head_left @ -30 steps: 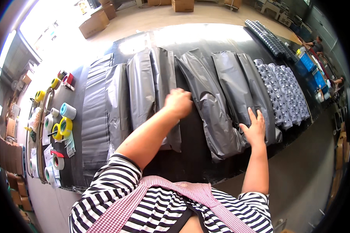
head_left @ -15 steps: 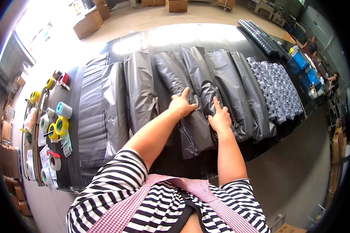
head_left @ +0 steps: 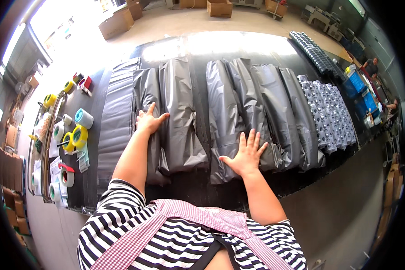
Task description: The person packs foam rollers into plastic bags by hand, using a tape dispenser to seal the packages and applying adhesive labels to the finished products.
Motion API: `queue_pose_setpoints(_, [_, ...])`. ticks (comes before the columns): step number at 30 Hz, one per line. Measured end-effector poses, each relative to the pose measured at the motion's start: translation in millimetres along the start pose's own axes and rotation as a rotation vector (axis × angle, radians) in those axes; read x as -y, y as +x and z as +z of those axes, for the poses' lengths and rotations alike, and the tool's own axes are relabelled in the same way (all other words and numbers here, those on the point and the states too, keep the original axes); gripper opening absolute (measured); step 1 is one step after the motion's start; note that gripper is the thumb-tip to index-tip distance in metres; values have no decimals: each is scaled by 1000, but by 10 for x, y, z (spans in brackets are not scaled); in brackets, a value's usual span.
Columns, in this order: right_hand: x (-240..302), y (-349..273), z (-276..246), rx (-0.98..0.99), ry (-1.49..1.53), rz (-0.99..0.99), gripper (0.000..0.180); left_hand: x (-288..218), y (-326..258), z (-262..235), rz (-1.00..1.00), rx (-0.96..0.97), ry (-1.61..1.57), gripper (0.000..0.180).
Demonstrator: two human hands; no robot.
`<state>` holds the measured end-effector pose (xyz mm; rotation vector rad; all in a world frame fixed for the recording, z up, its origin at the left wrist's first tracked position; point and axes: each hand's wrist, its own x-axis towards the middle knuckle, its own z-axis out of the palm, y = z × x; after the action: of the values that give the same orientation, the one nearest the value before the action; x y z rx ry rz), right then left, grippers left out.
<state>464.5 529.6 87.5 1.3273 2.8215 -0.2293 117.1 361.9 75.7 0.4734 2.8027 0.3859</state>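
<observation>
Several long grey plastic-wrapped packages lie side by side across a black table. My left hand (head_left: 150, 121) rests open, fingers spread, on the leftmost wrapped package (head_left: 146, 85). Just right of it lies another wrapped package (head_left: 179, 103), its near end flared and creased. A strip of bare table parts this one from the group on the right. Open and flat, with fingers apart, my right hand (head_left: 246, 154) presses near the lower part of the grey package (head_left: 222, 103) at that group's left edge. Flat grey plastic bags (head_left: 114, 130) lie stacked left of the packages.
Tape rolls (head_left: 79, 136), labels and a red tape dispenser (head_left: 85, 83) stand along the table's left side. Clear-wrapped bundles with rows of round shapes (head_left: 328, 114) lie right of the packages. A long dark bundle (head_left: 315, 54) sits at the far right, with a person (head_left: 371, 67) beyond.
My left hand has moved left onto the leftmost package. The package that was under both hands now lies straight against the right group. My right hand has spread its fingers and shifted nearer me.
</observation>
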Motion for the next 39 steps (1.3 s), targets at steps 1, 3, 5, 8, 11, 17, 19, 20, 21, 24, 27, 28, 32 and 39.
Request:
queue_pose_setpoints(1, [63, 57, 31, 11, -31, 27, 116, -68, 41, 6, 12, -12, 11, 109])
queue_pose_setpoints(3, [32, 236, 34, -64, 48, 59, 109, -355, 129, -25, 32, 16, -14, 110])
queue_pose_setpoints(5, [22, 437, -149, -56, 65, 112, 104, -603, 218, -18, 50, 38, -86, 109])
queue_pose_setpoints(8, [20, 535, -163, 15, 7, 182, 104, -924, 105, -27, 36, 107, 107, 110])
queue_pose_setpoints(11, [-42, 542, -169, 28, 35, 173, 100, -899, 203, -19, 18, 113, 65, 109])
queue_pose_setpoints(17, [-471, 429, -168, -18, 17, 214, 94, -904, -321, 38, 60, 188, 31, 97])
queue_pose_setpoints(19, [-607, 255, -222, 30, 3, 224, 92, -1007, -681, 70, 119, 211, -28, 102])
queue_pose_setpoints(20, [-641, 168, -186, 23, 13, 218, 91, -1015, -816, 136, 113, 187, -51, 98])
queue_pose_setpoints(21, [-663, 88, -156, 17, 21, 215, 90, -1032, -928, 199, 111, 165, -75, 95])
queue_pose_setpoints(24, [-625, 12, -201, 63, 16, 203, 91, -1044, -1077, 264, 125, 131, -113, 95])
queue_pose_setpoints(27, [-534, 37, -115, 46, -20, 167, 93, -926, -997, 279, 115, 115, -144, 93])
queue_pose_setpoints(28, [-503, 62, -120, 37, -24, 166, 94, -834, -959, 284, 113, 101, -185, 90])
queue_pose_setpoints(32, [-442, 60, -60, -11, -20, 66, 85, -375, -719, 467, 237, -67, -187, 67])
queue_pose_setpoints(39, [-1105, 29, 242, -202, 284, -71, 62, 139, -929, 285, 495, 66, -368, 69])
